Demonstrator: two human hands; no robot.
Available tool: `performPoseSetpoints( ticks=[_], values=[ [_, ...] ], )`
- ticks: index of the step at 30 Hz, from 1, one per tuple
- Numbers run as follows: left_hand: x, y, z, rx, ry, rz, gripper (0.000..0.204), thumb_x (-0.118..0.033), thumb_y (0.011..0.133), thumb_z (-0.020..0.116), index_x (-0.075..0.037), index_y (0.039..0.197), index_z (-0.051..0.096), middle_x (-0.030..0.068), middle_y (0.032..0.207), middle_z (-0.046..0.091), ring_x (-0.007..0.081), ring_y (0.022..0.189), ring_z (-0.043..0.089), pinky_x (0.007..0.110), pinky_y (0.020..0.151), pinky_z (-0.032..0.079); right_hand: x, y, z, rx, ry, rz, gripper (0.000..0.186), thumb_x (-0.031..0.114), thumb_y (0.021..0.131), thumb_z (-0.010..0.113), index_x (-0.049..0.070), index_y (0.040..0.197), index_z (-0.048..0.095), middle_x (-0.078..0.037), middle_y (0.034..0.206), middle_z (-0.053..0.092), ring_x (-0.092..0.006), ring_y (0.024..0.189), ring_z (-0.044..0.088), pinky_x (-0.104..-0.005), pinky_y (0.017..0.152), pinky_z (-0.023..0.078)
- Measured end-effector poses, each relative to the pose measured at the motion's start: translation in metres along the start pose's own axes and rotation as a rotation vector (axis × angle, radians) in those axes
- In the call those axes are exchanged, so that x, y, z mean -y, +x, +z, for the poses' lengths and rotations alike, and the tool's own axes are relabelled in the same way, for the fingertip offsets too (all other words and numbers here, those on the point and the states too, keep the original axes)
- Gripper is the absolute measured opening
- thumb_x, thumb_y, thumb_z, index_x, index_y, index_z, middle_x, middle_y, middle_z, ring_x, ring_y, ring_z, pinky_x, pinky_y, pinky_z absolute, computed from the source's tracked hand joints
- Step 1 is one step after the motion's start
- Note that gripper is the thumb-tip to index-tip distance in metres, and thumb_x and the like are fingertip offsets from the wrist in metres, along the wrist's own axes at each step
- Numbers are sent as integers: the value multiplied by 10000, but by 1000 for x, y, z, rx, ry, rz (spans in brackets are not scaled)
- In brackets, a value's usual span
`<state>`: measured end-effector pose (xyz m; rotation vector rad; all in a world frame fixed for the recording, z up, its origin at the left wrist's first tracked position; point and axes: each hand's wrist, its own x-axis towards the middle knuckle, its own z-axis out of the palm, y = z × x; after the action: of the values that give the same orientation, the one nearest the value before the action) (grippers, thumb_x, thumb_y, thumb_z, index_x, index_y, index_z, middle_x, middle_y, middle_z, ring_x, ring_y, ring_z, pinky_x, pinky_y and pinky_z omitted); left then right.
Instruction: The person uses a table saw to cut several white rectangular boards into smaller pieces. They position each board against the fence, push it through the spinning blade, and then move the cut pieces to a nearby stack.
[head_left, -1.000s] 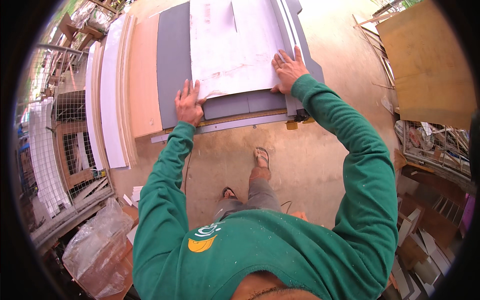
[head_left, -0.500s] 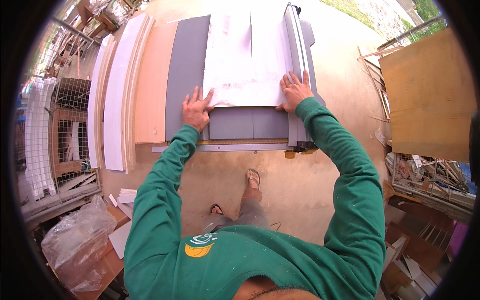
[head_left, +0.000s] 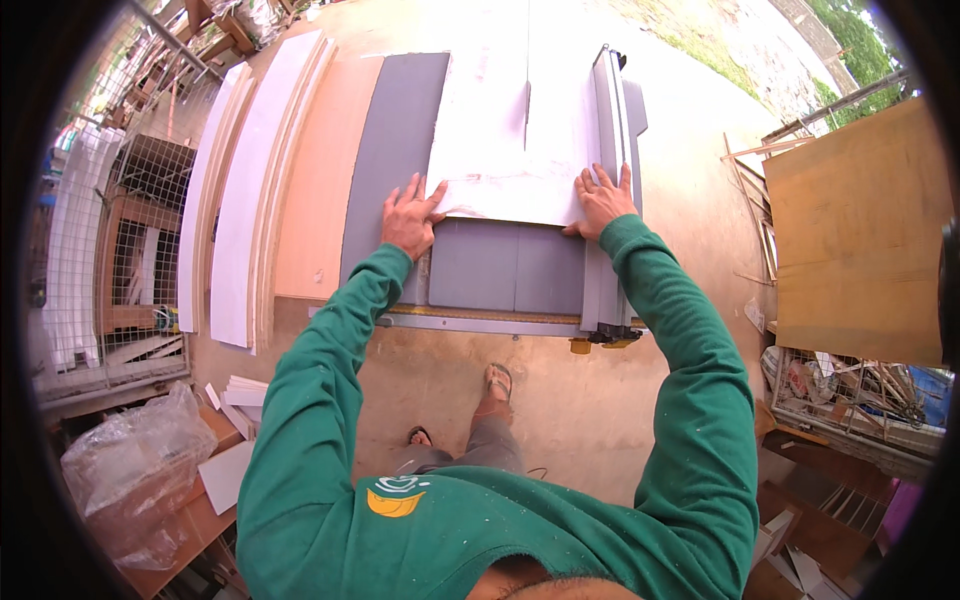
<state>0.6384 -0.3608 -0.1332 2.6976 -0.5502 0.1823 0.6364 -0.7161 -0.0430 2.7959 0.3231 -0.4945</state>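
A white board point(head_left: 480, 180) with reddish smudges lies flat on a grey table saw point(head_left: 475, 265). A narrow dark slit runs into the board from its far part, and no blade can be made out. My left hand point(head_left: 410, 220) is at the board's near left corner, fingers spread, thumb along the near edge. At the near right corner, my right hand point(head_left: 604, 205) rests with fingers apart, beside and partly over the long grey rip fence point(head_left: 612, 130). Neither hand is wrapped round anything.
Left of the saw stand a light wood-toned panel point(head_left: 330, 180) and stacked white boards point(head_left: 255, 200). A front rail point(head_left: 470, 322) crosses before my legs. Rightward are a large brown panel point(head_left: 855, 230) and scrap wood. Clear plastic sheeting point(head_left: 140, 460) lies at lower left.
Both hands and the white board have moved farther from me across the saw table. The slit now reaches closer to the board's near edge. The whole view has shifted slightly.
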Motion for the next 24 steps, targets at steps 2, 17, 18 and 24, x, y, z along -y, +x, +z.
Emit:
performPoseSetpoints(
  ticks=[2, 17, 18, 24],
  values=[
    [2, 2, 1, -13, 2, 0, 610, -131, 903, 656, -288, 1478, 525, 228, 1473, 512, 346, 1454, 391, 540, 1165, 253, 0, 4, -1, 3, 2, 0, 983, 621, 786, 740, 73, 1530, 404, -73, 1609, 380, -240, 1538, 214, -653, 1234, 38],
    [8, 28, 9, -31, 17, -34, 605, -91, 899, 643, -297, 1460, 544, 206, 1470, 524, 333, 1430, 426, 537, 1178, 258, -7, 27, -8, 17, -20, 37, 1022, 642, 755, 755, 93, 1538, 395, -54, 1620, 360, -249, 1541, 203, -674, 1226, 50],
    [9, 30, 10, -34, 24, -36, 606, -89, 900, 642, -301, 1460, 544, 203, 1471, 524, 330, 1430, 427, 536, 1178, 260, -7, 30, -7, 19, -32, 41, 1034, 669, 754, 742, 100, 1542, 390, -48, 1622, 357, -250, 1542, 199, -686, 1219, 54],
    [9, 40, 11, -12, 17, -71, 625, -70, 907, 619, -329, 1469, 530, 186, 1493, 509, 322, 1454, 399, 547, 1185, 260, -10, 40, -8, 19, -35, 74, 1045, 699, 742, 736, 133, 1549, 386, -18, 1624, 353, -247, 1543, 193, -716, 1204, 71]
  ],
)
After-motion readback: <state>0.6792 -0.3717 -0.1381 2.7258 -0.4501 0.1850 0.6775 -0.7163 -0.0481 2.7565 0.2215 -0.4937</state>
